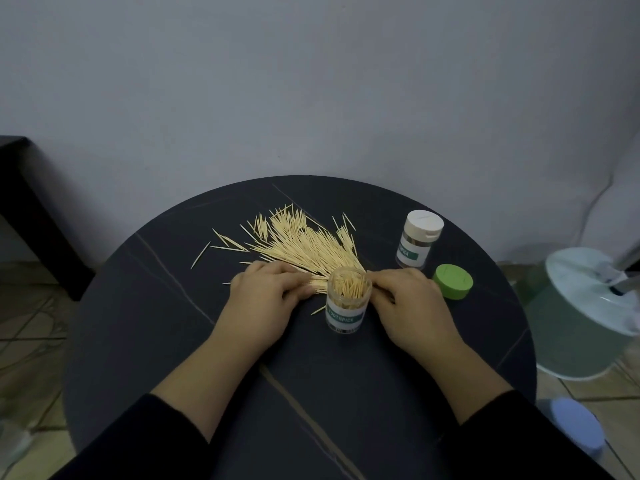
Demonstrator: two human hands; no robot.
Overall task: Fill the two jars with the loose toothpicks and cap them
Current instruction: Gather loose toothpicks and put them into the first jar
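A fan of loose toothpicks lies on the far half of the round dark table. An uncapped clear jar labelled "toothpick" stands upright in front of the pile, packed with toothpicks. My left hand rests palm down on the near edge of the pile, fingers curled over a bunch of toothpicks beside the jar. My right hand lies on the jar's right side, fingertips pinched near its rim. A second jar with a white cap stands at the back right. A green cap lies next to it.
A pale green round bin with a white lid stands on the floor to the right of the table. A blue object lies on the floor below it. Dark furniture stands at the left by the wall.
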